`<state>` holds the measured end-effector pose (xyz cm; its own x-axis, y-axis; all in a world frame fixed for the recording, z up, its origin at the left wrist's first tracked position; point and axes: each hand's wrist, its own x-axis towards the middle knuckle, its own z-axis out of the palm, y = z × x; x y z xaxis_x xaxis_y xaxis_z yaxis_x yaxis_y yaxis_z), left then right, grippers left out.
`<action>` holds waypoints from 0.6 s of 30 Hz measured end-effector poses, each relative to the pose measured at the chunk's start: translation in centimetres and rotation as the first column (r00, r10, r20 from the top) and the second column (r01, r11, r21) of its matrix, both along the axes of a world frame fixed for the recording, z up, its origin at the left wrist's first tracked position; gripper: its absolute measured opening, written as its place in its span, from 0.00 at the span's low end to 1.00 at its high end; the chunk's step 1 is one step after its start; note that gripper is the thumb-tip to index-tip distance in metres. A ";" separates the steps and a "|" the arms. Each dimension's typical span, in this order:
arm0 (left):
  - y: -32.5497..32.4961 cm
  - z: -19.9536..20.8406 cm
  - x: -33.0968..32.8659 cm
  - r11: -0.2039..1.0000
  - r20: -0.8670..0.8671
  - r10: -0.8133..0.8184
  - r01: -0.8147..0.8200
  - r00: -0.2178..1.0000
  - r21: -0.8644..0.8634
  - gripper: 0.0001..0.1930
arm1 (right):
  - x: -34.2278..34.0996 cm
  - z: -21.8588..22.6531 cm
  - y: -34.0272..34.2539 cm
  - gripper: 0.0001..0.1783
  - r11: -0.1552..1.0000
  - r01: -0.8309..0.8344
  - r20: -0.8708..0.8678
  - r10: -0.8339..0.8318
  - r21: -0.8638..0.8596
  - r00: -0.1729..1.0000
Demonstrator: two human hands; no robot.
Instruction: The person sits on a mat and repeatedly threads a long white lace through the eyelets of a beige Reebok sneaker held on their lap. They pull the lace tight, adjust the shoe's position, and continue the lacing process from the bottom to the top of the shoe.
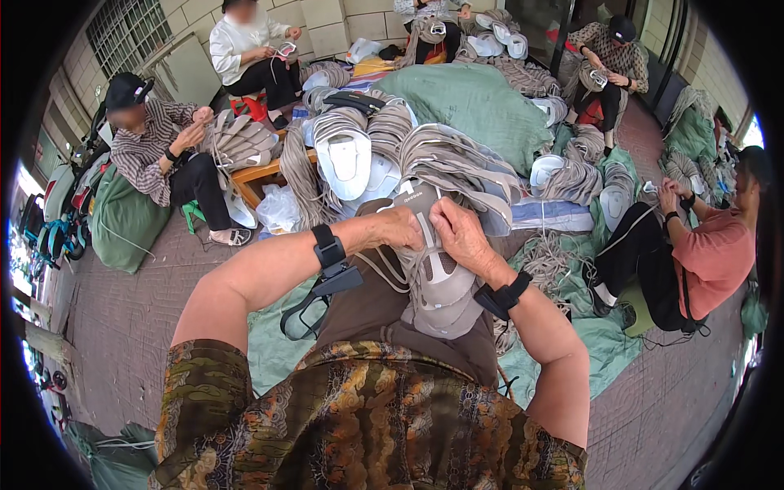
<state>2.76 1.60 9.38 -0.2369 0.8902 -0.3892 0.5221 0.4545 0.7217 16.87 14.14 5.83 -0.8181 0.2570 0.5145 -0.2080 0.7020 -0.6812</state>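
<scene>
A grey-beige shoe upper [442, 282] lies across my lap with its toe toward me and its tongue [415, 194] pointing away. Over its lacing area my left hand [398, 228] is closed, with bent fingers near the eyelets. A pale shoelace [382, 271] loops down beside that hand, which seems to grip it. On the opposite side of the opening, my right hand [465, 237] is closed, thumb and fingers pinched at the upper's edge. Its fingertips are partly hidden. Just beyond lies a fanned stack of similar uppers [457, 159].
More bundled uppers [343, 155] sit beyond my knees, by a wooden stool [253, 175] and large green sacks [465, 102]. Loose laces [551, 265] lie on a green sheet [608, 351] at right. Several seated people work around the pile, one in a salmon shirt [714, 261].
</scene>
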 end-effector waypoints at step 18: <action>0.6 -0.7 2.8 0.705 0.397 0.233 -0.435 0.888 0.559 0.08 | 0.2 0.7 0.9 0.06 0.872 -0.055 0.113 0.125 -0.487 0.986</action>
